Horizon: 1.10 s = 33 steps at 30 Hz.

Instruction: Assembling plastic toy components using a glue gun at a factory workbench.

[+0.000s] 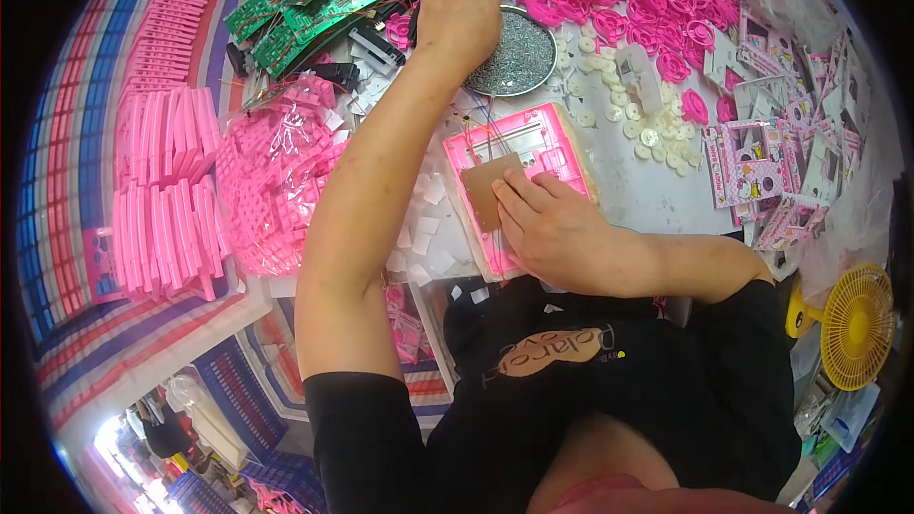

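Note:
A pink plastic housing (545, 133) lies in front of me on a pale pad (583, 128). On it rests a flat brown board (487, 187), with thin wires (487, 128) running out past its far side. My right hand (562, 228) lies over the housing's right part, its fingers stretched out flat on the board. Farther off, my left hand (459, 29) is closed at the left rim of a round metal dish (543, 57) full of small silvery parts. Its fingertips are hidden behind the hand, so what they hold does not show.
Pink plastic parts (167, 190) stand stacked at the left, beside a bag of pink pieces (276, 181). Green circuit boards (319, 5) lie far left. White discs (633, 114), pink rings (657, 9) and printed cases (762, 167) cover the right. A yellow fan (857, 326) stands near right.

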Each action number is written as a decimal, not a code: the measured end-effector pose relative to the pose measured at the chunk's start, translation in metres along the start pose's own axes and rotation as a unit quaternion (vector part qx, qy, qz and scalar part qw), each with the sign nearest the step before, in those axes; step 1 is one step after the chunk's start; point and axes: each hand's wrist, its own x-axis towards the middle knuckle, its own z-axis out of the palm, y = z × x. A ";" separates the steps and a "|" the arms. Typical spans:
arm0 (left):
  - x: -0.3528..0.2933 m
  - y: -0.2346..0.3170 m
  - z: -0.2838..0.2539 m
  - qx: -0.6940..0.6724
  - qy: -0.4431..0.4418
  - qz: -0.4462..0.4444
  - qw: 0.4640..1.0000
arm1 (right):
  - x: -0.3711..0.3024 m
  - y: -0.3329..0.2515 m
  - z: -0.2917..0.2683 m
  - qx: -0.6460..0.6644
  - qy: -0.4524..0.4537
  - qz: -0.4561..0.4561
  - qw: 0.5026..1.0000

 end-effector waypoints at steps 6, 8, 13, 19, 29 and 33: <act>-0.044 0.023 -0.074 -0.211 0.057 -0.110 0.970 | 0.002 0.000 -0.005 0.000 -0.004 0.001 1.000; -0.079 0.040 -0.104 -0.316 0.035 -0.130 0.939 | -0.001 0.001 -0.005 0.003 0.004 0.009 1.000; -0.164 0.084 -0.114 -0.427 -0.031 -0.124 0.895 | -0.005 0.014 -0.001 0.143 0.003 0.023 0.990; -0.198 0.107 -0.116 -0.362 -0.001 -0.163 0.918 | -0.035 0.121 -0.033 0.509 0.472 0.204 0.690; -0.208 0.115 -0.108 -0.314 0.032 -0.195 0.929 | 0.042 0.145 -0.053 0.617 0.151 0.013 0.773; -0.207 0.118 -0.104 -0.321 0.041 -0.211 0.922 | 0.042 0.056 -0.011 0.752 0.254 -0.004 0.609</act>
